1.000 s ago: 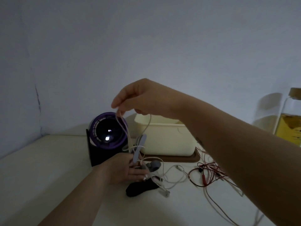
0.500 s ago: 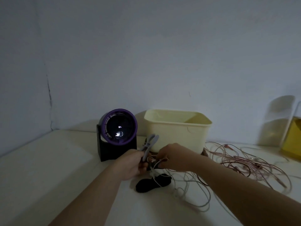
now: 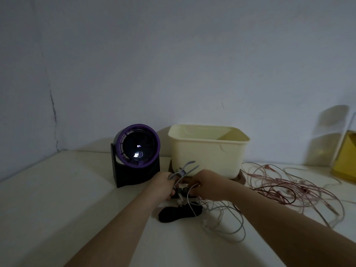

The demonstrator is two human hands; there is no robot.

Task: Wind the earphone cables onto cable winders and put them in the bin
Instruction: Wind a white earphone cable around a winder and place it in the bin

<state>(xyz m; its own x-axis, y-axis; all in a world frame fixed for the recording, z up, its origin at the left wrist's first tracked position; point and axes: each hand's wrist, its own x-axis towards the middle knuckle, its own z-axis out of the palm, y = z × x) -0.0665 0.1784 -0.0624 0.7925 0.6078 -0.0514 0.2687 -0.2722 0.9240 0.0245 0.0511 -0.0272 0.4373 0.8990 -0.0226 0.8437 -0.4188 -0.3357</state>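
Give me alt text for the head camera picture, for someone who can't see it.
Over a dim white table, the left hand grips a grey winder while the right hand pinches a white cable beside it. Behind them stand a cream bin and a purple-rimmed fan; pink cables lie tangled to the right.

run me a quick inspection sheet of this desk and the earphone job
surface: pale white tabletop, dimly lit
job's things: grey forked cable winder held in front of cream plastic bin
clutter: black soft lump, purple-rimmed black fan, yellow glass jar
hands: left hand grips the winder; right hand pinches white earphone cable
cables: white cable trails loose over the lump; pink-red cable tangle right of the bin
surroundings: bare grey wall, crack near left corner
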